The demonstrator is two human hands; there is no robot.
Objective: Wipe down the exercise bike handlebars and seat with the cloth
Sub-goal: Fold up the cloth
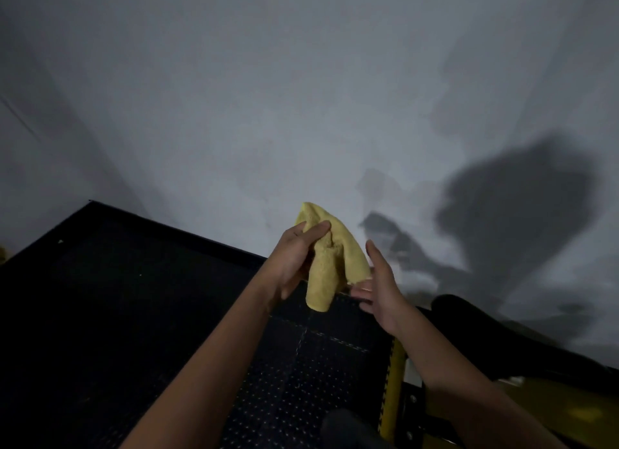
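Note:
A yellow cloth [330, 264] hangs bunched in the air at the frame's centre. My left hand [293, 261] grips its upper part, thumb pressed across the fabric. My right hand [376, 286] is beside it with straight fingers, their tips touching the cloth's lower right edge. A black padded part of the exercise bike [502, 338] lies at lower right, below my right forearm. A yellow frame post [390, 388] rises beneath it, and another dark rounded part [348, 428] shows at the bottom edge. Which part is the seat and which the handlebar I cannot tell.
A black dotted rubber mat [134, 314] covers the floor at the left and centre. A pale wall [301, 113] fills the upper frame, with dark shadows of my arms and body at the right. The room is dim.

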